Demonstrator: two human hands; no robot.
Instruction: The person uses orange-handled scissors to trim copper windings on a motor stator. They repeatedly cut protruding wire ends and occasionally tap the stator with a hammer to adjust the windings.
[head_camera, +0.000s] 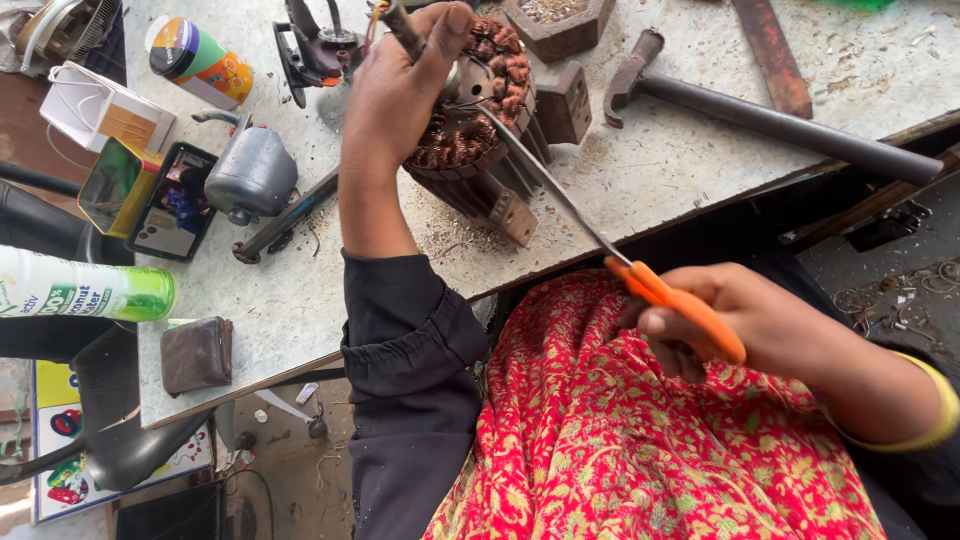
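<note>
A motor stator (480, 120) with copper windings lies tilted on the worn white table (660, 160). My left hand (395, 90) grips its top, thumb pressed on the windings. My right hand (740, 325) holds orange-handled scissors (620, 265) near the table's front edge; their long thin blades reach up into the copper coil. The blade tips are hidden among the wires.
A hammer (760, 115) lies to the right of the stator. On the left sit a grey metal part (250, 175), a phone (172, 203), a colourful can (200, 62), a green bottle (85, 288) and a brown wallet (196, 354). Red patterned cloth (640, 450) covers my lap.
</note>
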